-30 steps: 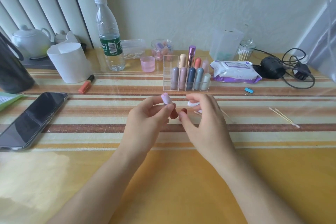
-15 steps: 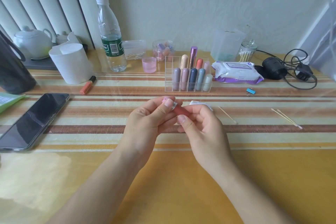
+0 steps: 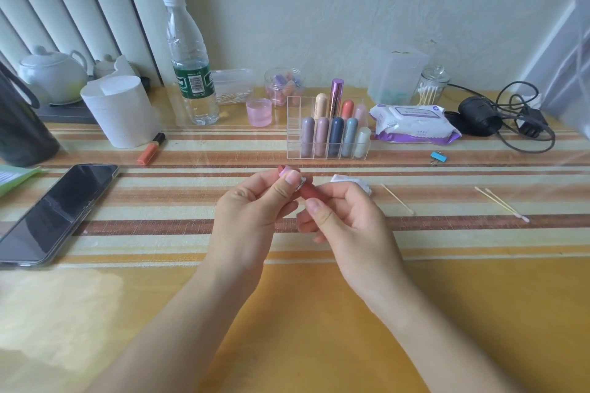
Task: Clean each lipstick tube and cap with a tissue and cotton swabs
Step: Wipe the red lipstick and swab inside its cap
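Both grips are clamping the lipstick tube (image 3: 312, 194) above the desk (image 3: 319, 313): left hand (image 3: 252, 210) pinching its silver-collared far end, right hand (image 3: 348, 223) holding the reddish near end. Its long axis is slanting between them, tissue (image 3: 351, 182) lying just beyond the right hand.

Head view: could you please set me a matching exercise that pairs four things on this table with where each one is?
Things:
1. phone
2. binder clip
3. lipstick tube
4. pink cup

Places:
A. gripped by the left hand and right hand
B. between the water bottle and the clear organizer
C. flat on the left side of the table
D. in front of the wipes pack

Pairs: 1-C, 2-D, 3-A, 4-B.
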